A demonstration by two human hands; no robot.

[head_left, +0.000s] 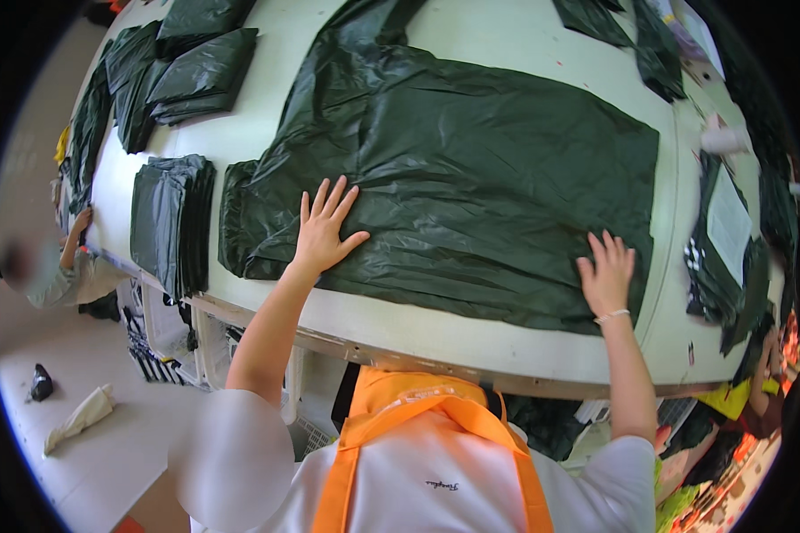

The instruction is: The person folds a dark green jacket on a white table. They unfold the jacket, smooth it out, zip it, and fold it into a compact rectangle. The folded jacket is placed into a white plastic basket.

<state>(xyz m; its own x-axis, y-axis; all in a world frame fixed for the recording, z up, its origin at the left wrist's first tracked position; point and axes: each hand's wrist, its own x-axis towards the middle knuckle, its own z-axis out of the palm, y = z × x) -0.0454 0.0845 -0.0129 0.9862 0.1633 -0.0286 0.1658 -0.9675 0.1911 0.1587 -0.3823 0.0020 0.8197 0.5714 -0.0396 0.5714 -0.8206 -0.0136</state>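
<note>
Across the pale tabletop (507,35) lies the dark green garment (507,151), creased and slick-looking, so uneven pressing could slide or bunch it. Just beside its left end sits a folded stack (171,222) — a sideways shove might skew it. The left hand (323,233) and right hand (609,275) rest flat on the cloth, fingers spread (neither gripping).

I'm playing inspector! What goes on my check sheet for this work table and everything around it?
Surface: pale table, mostly covered.
Job's things: dark green cloth, spread out, wrinkled.
Clutter: folded stack left of the cloth; bundles at far left; paper at right.
Hands: left hand and right hand rest on the cloth, fingers spread.
Cables: nothing seen.
Surroundings: another person's hand at the table's left edge.
</note>
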